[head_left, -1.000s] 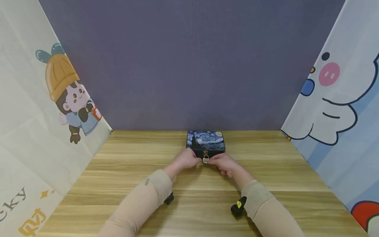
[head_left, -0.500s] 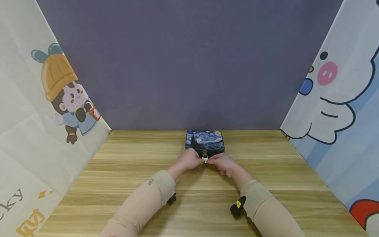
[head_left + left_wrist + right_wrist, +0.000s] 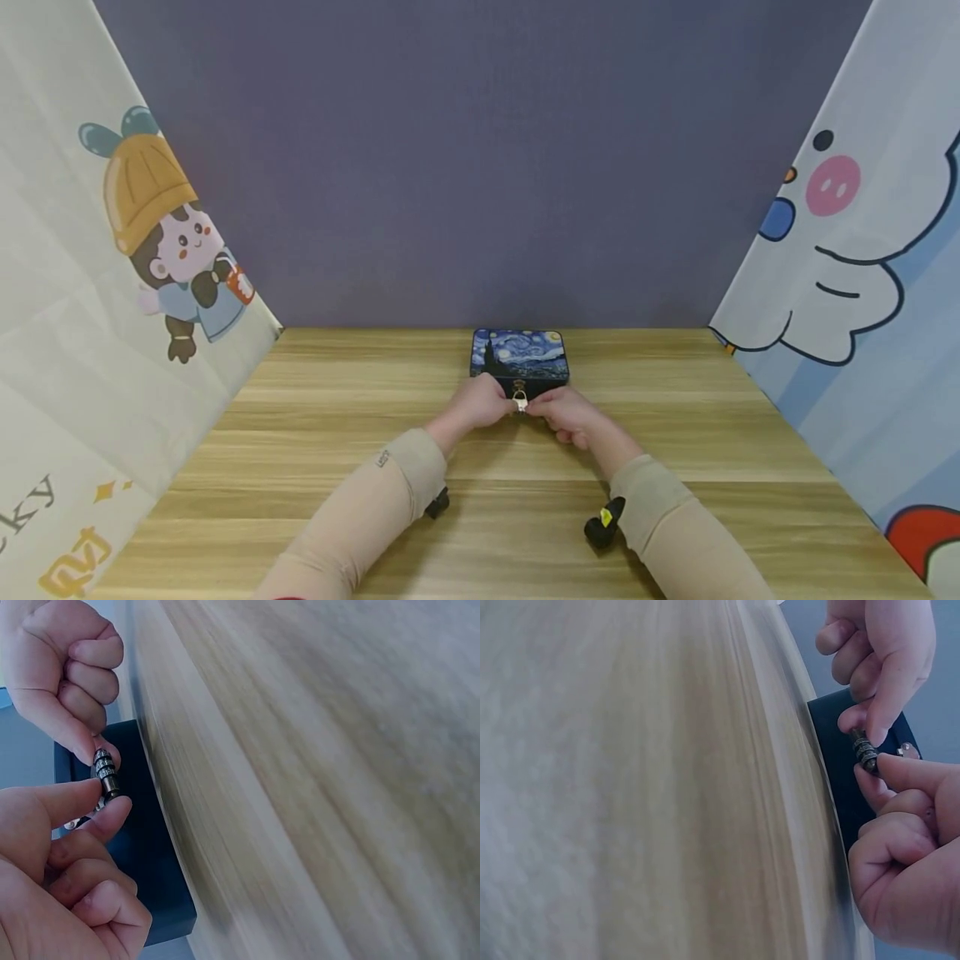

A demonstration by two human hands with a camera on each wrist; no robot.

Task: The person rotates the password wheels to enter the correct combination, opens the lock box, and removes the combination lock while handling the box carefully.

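A small box [image 3: 520, 353] with a swirling blue night-sky picture on its lid stands closed at the back of the table. From the gold clasp on its dark front hangs a small combination padlock [image 3: 520, 402], its shackle through the clasp. My left hand [image 3: 480, 402] pinches the padlock from the left between thumb and forefinger. From the right, my right hand [image 3: 567, 413] pinches its other side. In the left wrist view, the number dials [image 3: 106, 764] on the padlock's end show between the fingertips; the digits are too small to read. Fingers partly hide the lock's body.
The wood-grain table [image 3: 360, 392] reaches back to a dark grey-purple panel [image 3: 480, 167] right behind the box. Cartoon-printed cloths hang at the left [image 3: 67, 275] and right [image 3: 892, 333]. Black wrist cameras sit under both cuffs.
My left hand has moved slightly right, from beside the padlock onto it. The padlock has tilted up so its lower end faces more toward me. My right hand stays nearly still.
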